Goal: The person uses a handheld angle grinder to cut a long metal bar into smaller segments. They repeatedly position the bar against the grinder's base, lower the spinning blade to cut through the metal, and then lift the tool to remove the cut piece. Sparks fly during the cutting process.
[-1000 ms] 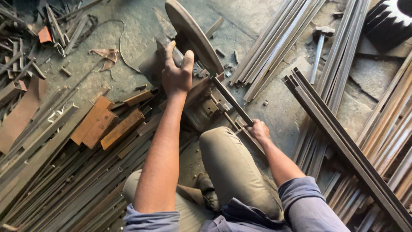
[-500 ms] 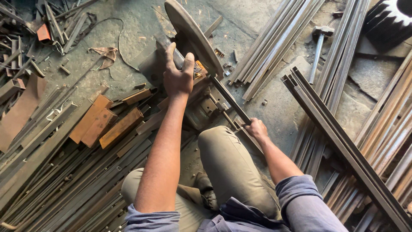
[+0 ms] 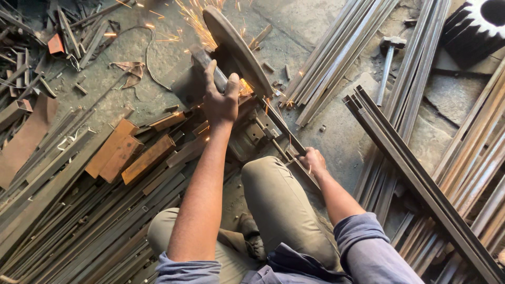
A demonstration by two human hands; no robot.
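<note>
Sparks [image 3: 194,18] now hide saw's [image 3: 236,47] cut.

A single head-worn camera looks steeply down from above the person's shoulders, facing forward over both arms to the cutting saw [image 3: 236,50] on the floor [image 3: 336,142], fairly near.

The left hand [image 3: 221,100] wraps the grey handle of the chop saw [image 3: 210,71], covering most of it. The saw's round guarded blade [image 3: 236,50] hides the cut itself. The right hand [image 3: 313,160] covers part of the thin steel bar [image 3: 286,137]. The large dark toothed gear wheel [image 3: 481,23] is cut off at the top right corner.
</note>
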